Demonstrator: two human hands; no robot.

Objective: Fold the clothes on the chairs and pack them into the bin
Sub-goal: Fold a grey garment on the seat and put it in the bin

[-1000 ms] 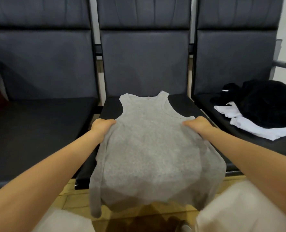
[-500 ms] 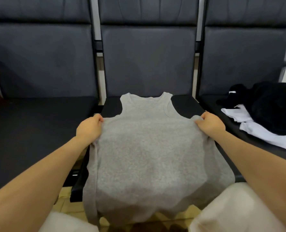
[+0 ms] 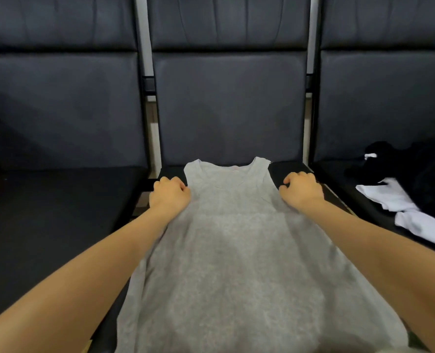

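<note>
A grey sleeveless top (image 3: 234,250) lies spread flat on the middle chair seat (image 3: 287,169), neck toward the backrest, hem hanging over the front edge. My left hand (image 3: 169,196) grips the top's left side just under the armhole with curled fingers. At the matching spot on the right side, my right hand (image 3: 301,191) grips the fabric the same way. The bin is out of view.
Three dark padded chairs stand in a row. The left seat (image 3: 58,212) is bare. On the right seat lie a black garment (image 3: 415,169) and a white garment (image 3: 402,207), crumpled together. Metal frame bars run between the chairs.
Both hands have slid the grey top farther back onto the middle seat, toward the backrest. The view has moved closer, and the top lies flatter and longer.
</note>
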